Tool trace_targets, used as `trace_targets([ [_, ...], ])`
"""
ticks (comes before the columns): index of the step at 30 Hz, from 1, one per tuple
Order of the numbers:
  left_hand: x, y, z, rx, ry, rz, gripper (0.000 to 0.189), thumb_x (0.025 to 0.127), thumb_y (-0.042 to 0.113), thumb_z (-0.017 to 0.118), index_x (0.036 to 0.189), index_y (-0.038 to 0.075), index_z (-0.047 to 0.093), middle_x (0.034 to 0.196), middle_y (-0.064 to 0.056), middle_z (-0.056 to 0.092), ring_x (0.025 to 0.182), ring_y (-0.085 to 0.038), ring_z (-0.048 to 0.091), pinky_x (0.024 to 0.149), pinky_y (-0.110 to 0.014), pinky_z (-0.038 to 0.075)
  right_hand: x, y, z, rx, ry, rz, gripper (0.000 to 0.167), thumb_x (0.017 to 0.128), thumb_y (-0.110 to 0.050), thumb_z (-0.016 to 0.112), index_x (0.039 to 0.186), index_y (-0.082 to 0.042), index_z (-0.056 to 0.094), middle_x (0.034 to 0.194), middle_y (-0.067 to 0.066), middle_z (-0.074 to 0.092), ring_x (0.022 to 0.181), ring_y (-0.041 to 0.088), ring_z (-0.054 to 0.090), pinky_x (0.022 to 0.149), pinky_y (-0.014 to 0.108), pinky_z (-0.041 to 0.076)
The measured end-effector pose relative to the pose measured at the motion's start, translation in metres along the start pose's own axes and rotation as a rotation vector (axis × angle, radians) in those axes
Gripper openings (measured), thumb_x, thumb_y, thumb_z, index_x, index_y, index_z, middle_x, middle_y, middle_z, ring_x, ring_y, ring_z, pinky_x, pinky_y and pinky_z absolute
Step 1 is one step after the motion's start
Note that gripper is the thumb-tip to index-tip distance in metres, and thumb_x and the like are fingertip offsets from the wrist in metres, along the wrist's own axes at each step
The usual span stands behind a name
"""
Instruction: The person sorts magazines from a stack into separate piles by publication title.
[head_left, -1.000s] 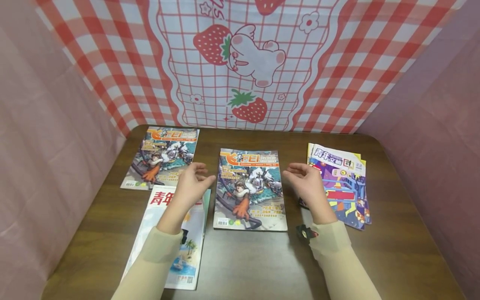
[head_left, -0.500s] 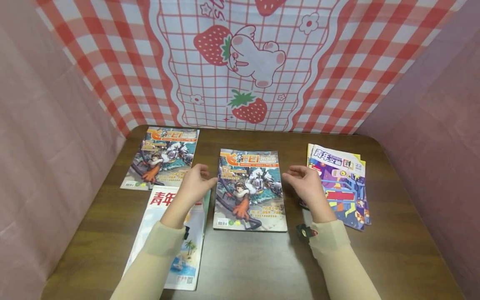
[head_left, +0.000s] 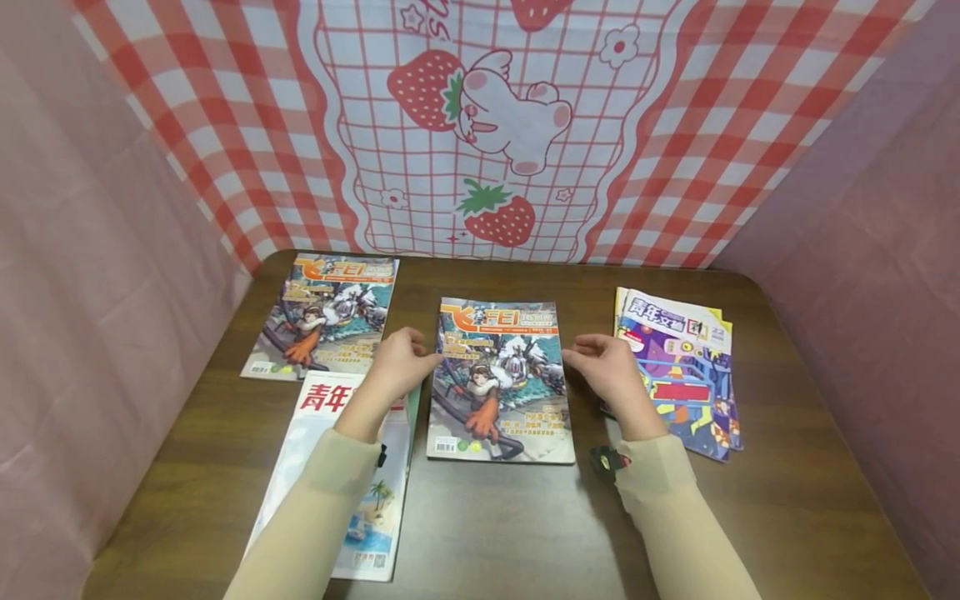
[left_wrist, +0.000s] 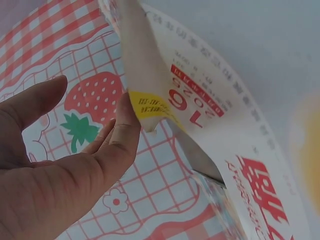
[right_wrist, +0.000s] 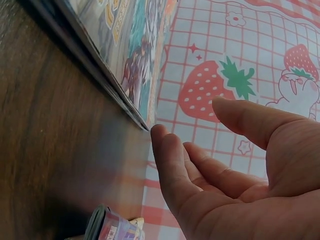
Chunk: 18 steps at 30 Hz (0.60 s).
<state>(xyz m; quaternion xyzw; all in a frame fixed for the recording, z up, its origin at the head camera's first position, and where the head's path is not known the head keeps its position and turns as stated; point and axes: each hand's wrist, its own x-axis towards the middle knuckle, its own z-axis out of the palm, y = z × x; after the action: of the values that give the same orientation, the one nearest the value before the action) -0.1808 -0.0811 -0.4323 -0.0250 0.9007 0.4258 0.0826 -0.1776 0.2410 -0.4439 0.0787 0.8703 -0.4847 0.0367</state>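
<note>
In the head view, a FEI magazine [head_left: 495,392] with a colourful cover lies mid-table; its edge looks thicker than a single issue. My left hand [head_left: 396,367] is beside its left edge, thumb close to the cover's side. On the opposite side, my right hand [head_left: 606,367] has its thumb near the right edge. Whether either thumb touches is unclear. The left wrist view shows the left hand [left_wrist: 75,165] with thumb and fingers apart, beside a white magazine [left_wrist: 235,125]. In the right wrist view, the right hand's fingers [right_wrist: 172,165] come near the edge of the magazine [right_wrist: 117,55].
Another FEI magazine [head_left: 330,308] lies at the back left of the brown table [head_left: 480,533]. A white magazine [head_left: 292,467] with red lettering lies partly under the left forearm. Purple-covered magazines [head_left: 686,383] are on the right. A checked strawberry cloth [head_left: 480,208] hangs behind.
Both hands have moved slightly inward and toward the near side, closing in on the middle magazine's sides. The magazines lie where they were.
</note>
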Motion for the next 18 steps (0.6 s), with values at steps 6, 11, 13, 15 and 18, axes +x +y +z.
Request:
trace_targets([
  [6, 0.0043, -0.0007, 0.002, 0.01, -0.021, -0.022, 0.051, 0.092, 0.022, 0.076, 0.127, -0.009, 0.057, 0.114, -0.021, 0.065, 0.104, -0.037, 0.063, 0.087, -0.047, 0.054, 0.0043, 0.0035, 0.0023, -0.01, -0.013, 0.03, 0.05, 0.095, -0.022, 0.073, 0.133, 0.009, 0.06, 0.122, 0.025, 0.066, 0.113, 0.035, 0.064, 0.097, 0.047, 0.051],
  [11, 0.0069, -0.0003, 0.0033, 0.015, -0.038, -0.041, 0.052, 0.091, 0.022, 0.076, 0.128, -0.009, 0.056, 0.114, -0.022, 0.066, 0.103, -0.037, 0.064, 0.088, -0.047, 0.054, 0.0055, 0.0067, 0.0038, -0.04, -0.036, 0.037, 0.049, 0.095, -0.023, 0.073, 0.13, 0.01, 0.061, 0.123, 0.027, 0.066, 0.115, 0.037, 0.062, 0.098, 0.048, 0.05],
  [13, 0.0078, 0.0001, 0.0039, 0.02, -0.048, -0.046, 0.053, 0.092, 0.022, 0.076, 0.128, -0.01, 0.056, 0.114, -0.022, 0.066, 0.103, -0.037, 0.064, 0.087, -0.047, 0.055, 0.0059, 0.0084, 0.004, -0.057, -0.046, 0.042, 0.048, 0.095, -0.024, 0.073, 0.129, 0.009, 0.063, 0.122, 0.026, 0.066, 0.114, 0.037, 0.062, 0.097, 0.048, 0.05],
  [15, 0.0084, 0.0005, 0.0046, 0.025, -0.059, -0.054, 0.053, 0.091, 0.022, 0.076, 0.128, -0.01, 0.056, 0.114, -0.023, 0.066, 0.103, -0.037, 0.064, 0.087, -0.047, 0.055, 0.0064, 0.0096, 0.0044, -0.071, -0.053, 0.044, 0.048, 0.094, -0.024, 0.073, 0.127, 0.009, 0.064, 0.121, 0.026, 0.066, 0.113, 0.037, 0.063, 0.096, 0.048, 0.05],
  [18, 0.009, 0.0008, 0.005, 0.052, -0.072, -0.068, 0.052, 0.091, 0.023, 0.076, 0.127, -0.01, 0.057, 0.117, -0.024, 0.065, 0.105, -0.038, 0.063, 0.088, -0.048, 0.054, 0.0064, 0.0097, 0.0048, -0.087, -0.061, 0.044, 0.047, 0.094, -0.025, 0.074, 0.126, 0.009, 0.064, 0.12, 0.026, 0.067, 0.111, 0.036, 0.063, 0.095, 0.049, 0.05],
])
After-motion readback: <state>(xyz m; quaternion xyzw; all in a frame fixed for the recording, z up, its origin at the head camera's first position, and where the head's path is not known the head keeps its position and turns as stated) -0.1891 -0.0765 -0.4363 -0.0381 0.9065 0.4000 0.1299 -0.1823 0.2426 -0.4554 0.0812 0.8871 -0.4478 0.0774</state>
